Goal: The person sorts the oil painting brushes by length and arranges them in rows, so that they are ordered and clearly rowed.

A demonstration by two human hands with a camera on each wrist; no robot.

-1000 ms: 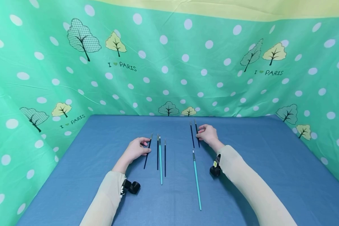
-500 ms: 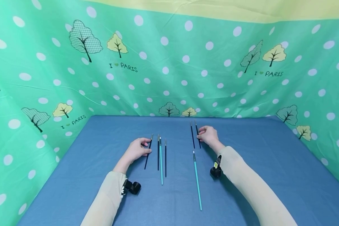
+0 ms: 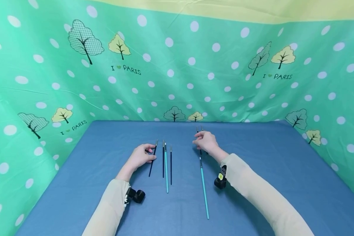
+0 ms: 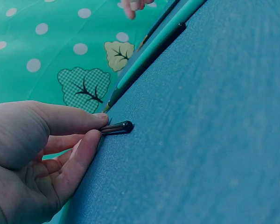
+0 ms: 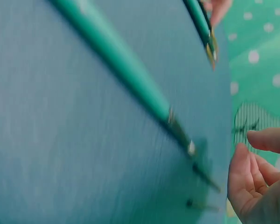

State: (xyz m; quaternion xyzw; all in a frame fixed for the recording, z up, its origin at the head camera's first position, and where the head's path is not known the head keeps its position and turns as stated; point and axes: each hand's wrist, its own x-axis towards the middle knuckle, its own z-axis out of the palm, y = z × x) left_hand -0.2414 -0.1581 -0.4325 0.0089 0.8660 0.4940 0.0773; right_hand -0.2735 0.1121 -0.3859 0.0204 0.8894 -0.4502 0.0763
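Note:
My left hand (image 3: 140, 155) pinches a thin black paintbrush (image 3: 151, 167) between thumb and fingers; its rounded handle end (image 4: 127, 125) shows in the left wrist view. Right of it lie a black brush (image 3: 163, 164), a turquoise paintbrush (image 3: 166, 173) and another black brush (image 3: 171, 168), roughly side by side. My right hand (image 3: 206, 142) is over two black brushes at the back, partly hiding them in the head view. Thumb and fingers of that hand stand slightly apart with nothing between them. Just in front lies a second turquoise brush (image 3: 204, 190), bristles pointing away from me.
A blue cloth (image 3: 106, 134) covers the table. Behind and beside it hangs a green dotted curtain (image 3: 153, 65) with printed trees. Each wrist carries a small black camera, such as the left one (image 3: 138, 196).
My right hand has let go of the rightmost black brush at the back and moved a little left, over the pair. The left hand keeps its pinch and has hardly moved.

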